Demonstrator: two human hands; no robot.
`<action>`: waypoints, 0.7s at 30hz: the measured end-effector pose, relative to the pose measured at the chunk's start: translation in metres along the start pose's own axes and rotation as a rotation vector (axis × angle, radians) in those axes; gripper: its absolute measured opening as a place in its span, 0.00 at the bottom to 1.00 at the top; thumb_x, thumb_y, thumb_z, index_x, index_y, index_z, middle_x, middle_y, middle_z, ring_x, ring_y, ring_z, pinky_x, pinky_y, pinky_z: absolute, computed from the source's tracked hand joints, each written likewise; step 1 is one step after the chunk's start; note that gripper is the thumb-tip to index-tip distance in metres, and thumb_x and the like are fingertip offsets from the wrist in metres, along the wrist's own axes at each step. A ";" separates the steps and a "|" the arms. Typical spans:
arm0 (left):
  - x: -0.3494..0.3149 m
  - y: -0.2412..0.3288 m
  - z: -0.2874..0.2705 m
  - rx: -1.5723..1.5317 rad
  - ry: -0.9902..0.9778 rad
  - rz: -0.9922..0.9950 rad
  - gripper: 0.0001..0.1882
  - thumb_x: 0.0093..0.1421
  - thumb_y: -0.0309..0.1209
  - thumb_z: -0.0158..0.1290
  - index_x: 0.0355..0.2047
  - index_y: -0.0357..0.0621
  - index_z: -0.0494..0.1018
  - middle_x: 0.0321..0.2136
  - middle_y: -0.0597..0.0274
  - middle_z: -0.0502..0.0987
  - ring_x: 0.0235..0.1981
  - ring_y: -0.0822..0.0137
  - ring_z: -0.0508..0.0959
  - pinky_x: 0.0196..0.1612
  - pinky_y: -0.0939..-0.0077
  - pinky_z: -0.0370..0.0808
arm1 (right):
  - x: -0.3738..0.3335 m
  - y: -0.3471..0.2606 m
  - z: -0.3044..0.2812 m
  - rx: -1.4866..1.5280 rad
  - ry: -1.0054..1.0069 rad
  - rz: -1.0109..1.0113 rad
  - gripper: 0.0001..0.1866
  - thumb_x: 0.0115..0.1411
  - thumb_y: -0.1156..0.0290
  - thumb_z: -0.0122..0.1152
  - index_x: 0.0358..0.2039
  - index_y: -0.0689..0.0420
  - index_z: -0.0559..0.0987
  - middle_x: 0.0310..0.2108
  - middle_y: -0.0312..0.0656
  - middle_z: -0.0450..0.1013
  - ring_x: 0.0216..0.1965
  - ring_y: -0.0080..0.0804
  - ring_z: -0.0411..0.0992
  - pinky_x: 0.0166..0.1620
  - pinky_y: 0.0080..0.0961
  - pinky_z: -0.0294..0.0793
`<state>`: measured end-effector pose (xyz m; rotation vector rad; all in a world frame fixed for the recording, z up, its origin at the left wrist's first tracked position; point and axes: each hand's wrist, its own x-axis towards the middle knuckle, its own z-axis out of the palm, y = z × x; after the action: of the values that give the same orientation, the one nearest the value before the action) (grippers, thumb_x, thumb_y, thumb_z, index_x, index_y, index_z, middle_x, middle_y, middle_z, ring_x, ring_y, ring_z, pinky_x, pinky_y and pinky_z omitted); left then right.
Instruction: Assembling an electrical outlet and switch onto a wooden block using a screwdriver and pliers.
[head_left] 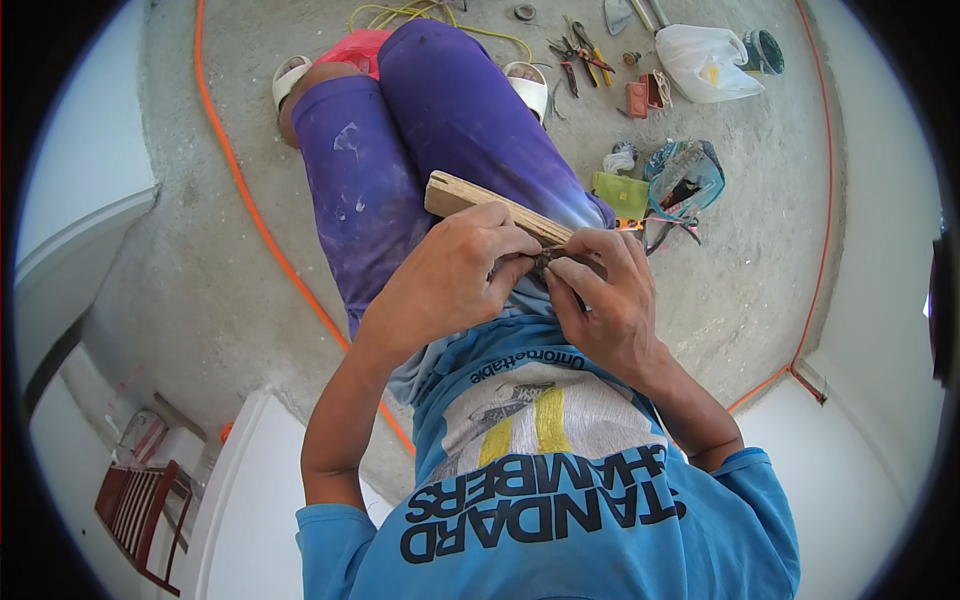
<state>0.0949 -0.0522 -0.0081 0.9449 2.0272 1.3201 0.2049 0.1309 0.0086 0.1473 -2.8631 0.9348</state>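
A strip of layered wood lies slantwise across my lap, over the purple trousers. Just below its edge my two hands meet, fingertips nearly touching. My left hand is closed in a pinch, thumb against forefinger. My right hand is closed too, its fingers bent inward from the other side. Between the fingertips shows a small dark thing, mostly covered, and its kind cannot be made out. Part of the wood's right end is hidden behind the right hand.
Pliers and other hand tools lie on the concrete floor ahead. Nearby are a white plastic bag, a small red box and a clear blue-edged bag. An orange cord runs along the left; a wooden rack stands at lower left.
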 end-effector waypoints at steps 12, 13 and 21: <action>0.002 0.016 0.012 0.099 0.063 -0.162 0.07 0.60 0.23 0.58 0.36 0.33 0.81 0.32 0.49 0.77 0.37 0.49 0.80 0.42 0.59 0.76 | 0.000 -0.005 -0.003 0.103 0.016 0.149 0.15 0.44 0.75 0.75 0.30 0.59 0.77 0.39 0.44 0.72 0.39 0.45 0.72 0.42 0.38 0.73; 0.003 0.017 0.013 0.096 0.057 -0.166 0.07 0.60 0.23 0.58 0.36 0.33 0.81 0.32 0.49 0.77 0.37 0.49 0.80 0.42 0.59 0.76 | 0.000 -0.006 -0.003 0.108 0.026 0.184 0.16 0.44 0.74 0.76 0.30 0.59 0.77 0.40 0.45 0.71 0.40 0.45 0.73 0.42 0.38 0.73; 0.006 0.020 0.015 0.099 0.073 -0.198 0.06 0.59 0.23 0.57 0.35 0.33 0.81 0.32 0.48 0.79 0.34 0.50 0.80 0.41 0.60 0.76 | -0.005 -0.003 0.002 0.024 0.050 0.086 0.13 0.46 0.75 0.75 0.32 0.59 0.80 0.41 0.44 0.72 0.38 0.43 0.74 0.42 0.38 0.74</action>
<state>0.1076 -0.0339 0.0042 0.7248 2.1964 1.1729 0.2105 0.1276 0.0078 0.0033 -2.8336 0.9736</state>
